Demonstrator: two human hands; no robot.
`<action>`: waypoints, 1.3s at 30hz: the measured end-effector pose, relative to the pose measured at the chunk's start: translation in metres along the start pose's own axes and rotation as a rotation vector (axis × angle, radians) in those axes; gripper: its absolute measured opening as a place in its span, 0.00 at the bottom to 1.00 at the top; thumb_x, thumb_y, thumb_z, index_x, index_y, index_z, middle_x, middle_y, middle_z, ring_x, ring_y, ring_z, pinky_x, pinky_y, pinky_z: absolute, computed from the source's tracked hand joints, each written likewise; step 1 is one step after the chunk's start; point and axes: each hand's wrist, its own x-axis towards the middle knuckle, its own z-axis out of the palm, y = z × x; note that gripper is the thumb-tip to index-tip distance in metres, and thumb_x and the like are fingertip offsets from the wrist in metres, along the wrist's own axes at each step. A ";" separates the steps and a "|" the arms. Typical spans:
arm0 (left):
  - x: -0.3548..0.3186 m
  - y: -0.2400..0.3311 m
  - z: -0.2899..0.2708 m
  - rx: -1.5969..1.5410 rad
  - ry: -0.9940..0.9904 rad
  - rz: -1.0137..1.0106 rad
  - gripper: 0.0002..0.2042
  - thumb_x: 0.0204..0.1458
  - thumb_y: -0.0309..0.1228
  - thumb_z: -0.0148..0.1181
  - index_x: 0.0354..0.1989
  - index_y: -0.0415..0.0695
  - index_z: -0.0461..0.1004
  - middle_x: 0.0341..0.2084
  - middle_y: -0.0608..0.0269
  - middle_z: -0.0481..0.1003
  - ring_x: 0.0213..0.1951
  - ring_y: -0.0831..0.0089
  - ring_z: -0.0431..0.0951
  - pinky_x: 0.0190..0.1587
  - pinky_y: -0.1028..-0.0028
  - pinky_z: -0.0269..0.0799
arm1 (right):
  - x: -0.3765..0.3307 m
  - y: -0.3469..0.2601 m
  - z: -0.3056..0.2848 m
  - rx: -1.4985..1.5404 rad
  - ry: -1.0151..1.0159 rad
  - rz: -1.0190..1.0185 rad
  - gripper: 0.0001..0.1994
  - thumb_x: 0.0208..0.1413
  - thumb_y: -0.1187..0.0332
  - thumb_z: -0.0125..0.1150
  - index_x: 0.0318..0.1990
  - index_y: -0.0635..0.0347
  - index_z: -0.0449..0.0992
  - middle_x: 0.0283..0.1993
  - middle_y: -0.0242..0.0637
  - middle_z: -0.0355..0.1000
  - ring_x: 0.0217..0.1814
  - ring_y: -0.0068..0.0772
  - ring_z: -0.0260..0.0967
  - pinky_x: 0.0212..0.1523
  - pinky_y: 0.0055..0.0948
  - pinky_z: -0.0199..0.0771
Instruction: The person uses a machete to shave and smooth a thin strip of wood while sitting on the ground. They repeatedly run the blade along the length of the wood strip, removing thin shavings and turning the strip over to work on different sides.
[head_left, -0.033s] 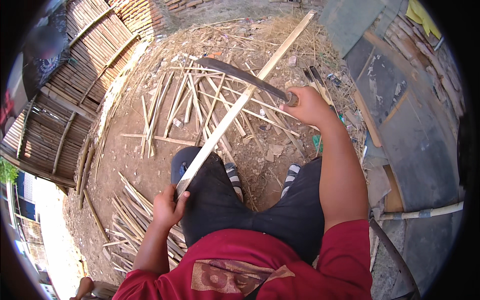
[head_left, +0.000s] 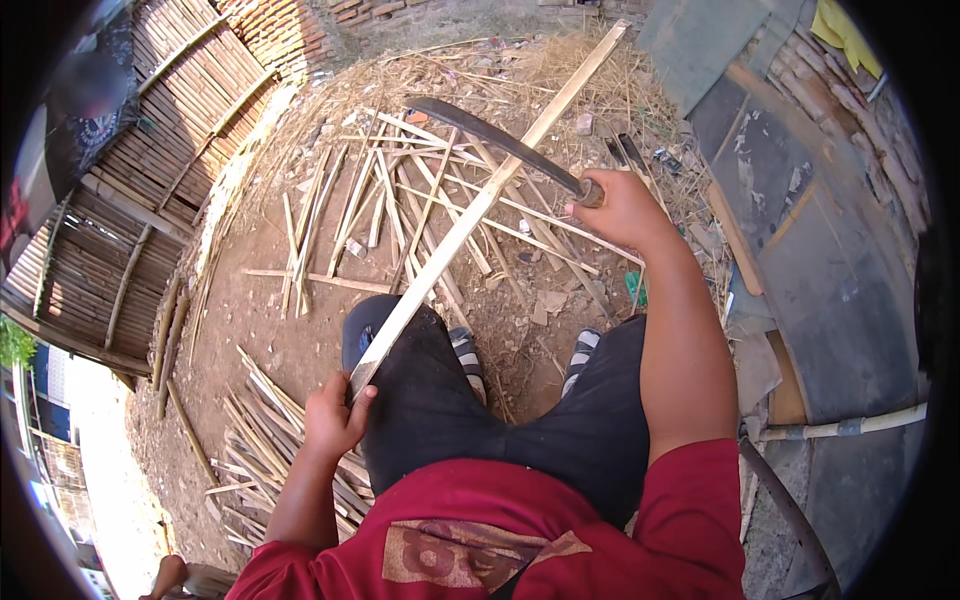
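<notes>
My left hand (head_left: pixel 338 415) is closed round the near end of a long pale wooden strip (head_left: pixel 440 260), probably split bamboo. The strip slants from beside my left knee up to the far right. My right hand (head_left: pixel 622 207) grips the handle of a machete (head_left: pixel 500 156) with a dark, curved blade. That blade lies across the strip beyond its middle, its tip pointing to the far left. Whether the edge is cutting into the strip or only resting against it, I cannot tell.
Many loose strips (head_left: pixel 390 200) lie crisscrossed on the dirt ahead of my feet. Another pile of strips (head_left: pixel 270 450) is by my left leg. A bamboo slat panel (head_left: pixel 190 100) stands at the left, dark boards (head_left: pixel 800 250) at the right, a brick wall (head_left: pixel 280 35) behind.
My right hand and the machete have shifted slightly to the right, the blade sliding across the strip. My left hand and the strip stay nearly in place.
</notes>
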 end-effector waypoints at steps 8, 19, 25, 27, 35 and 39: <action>-0.008 -0.020 0.003 0.053 0.057 0.053 0.19 0.58 0.44 0.67 0.38 0.38 0.74 0.19 0.46 0.74 0.23 0.43 0.77 0.27 0.55 0.70 | -0.013 -0.032 0.017 -0.251 -0.148 -0.286 0.20 0.51 0.58 0.74 0.49 0.59 0.82 0.33 0.49 0.79 0.38 0.48 0.79 0.41 0.42 0.75; -0.009 -0.027 0.003 0.043 0.041 0.059 0.19 0.59 0.44 0.67 0.38 0.37 0.74 0.17 0.47 0.73 0.22 0.44 0.77 0.26 0.56 0.71 | -0.015 -0.037 0.026 -0.237 -0.178 -0.310 0.17 0.50 0.57 0.74 0.43 0.56 0.83 0.31 0.52 0.77 0.39 0.57 0.77 0.42 0.48 0.76; -0.007 -0.035 0.002 0.087 0.111 0.090 0.19 0.58 0.43 0.68 0.40 0.37 0.74 0.19 0.46 0.73 0.22 0.44 0.77 0.25 0.55 0.70 | 0.005 0.008 0.000 -0.102 0.090 -0.061 0.21 0.51 0.54 0.74 0.49 0.54 0.82 0.37 0.51 0.79 0.42 0.54 0.79 0.43 0.46 0.76; -0.008 -0.038 0.003 0.108 0.136 0.101 0.19 0.57 0.43 0.68 0.40 0.37 0.73 0.19 0.47 0.74 0.22 0.44 0.77 0.25 0.55 0.70 | 0.002 0.009 0.002 -0.092 0.062 -0.043 0.21 0.52 0.54 0.73 0.48 0.56 0.82 0.38 0.51 0.79 0.42 0.52 0.79 0.44 0.45 0.76; -0.012 -0.041 0.007 0.115 0.154 0.091 0.18 0.56 0.41 0.69 0.39 0.37 0.73 0.20 0.47 0.74 0.23 0.45 0.77 0.25 0.55 0.70 | -0.004 -0.015 0.022 -0.217 -0.054 -0.309 0.19 0.52 0.57 0.74 0.45 0.60 0.82 0.31 0.48 0.78 0.34 0.48 0.77 0.39 0.42 0.74; -0.014 -0.044 0.006 0.119 0.144 0.104 0.17 0.56 0.40 0.69 0.39 0.37 0.73 0.20 0.47 0.74 0.22 0.45 0.77 0.25 0.55 0.70 | 0.000 0.009 0.007 -0.146 0.116 -0.188 0.21 0.51 0.56 0.75 0.48 0.61 0.82 0.31 0.47 0.79 0.32 0.44 0.77 0.37 0.40 0.74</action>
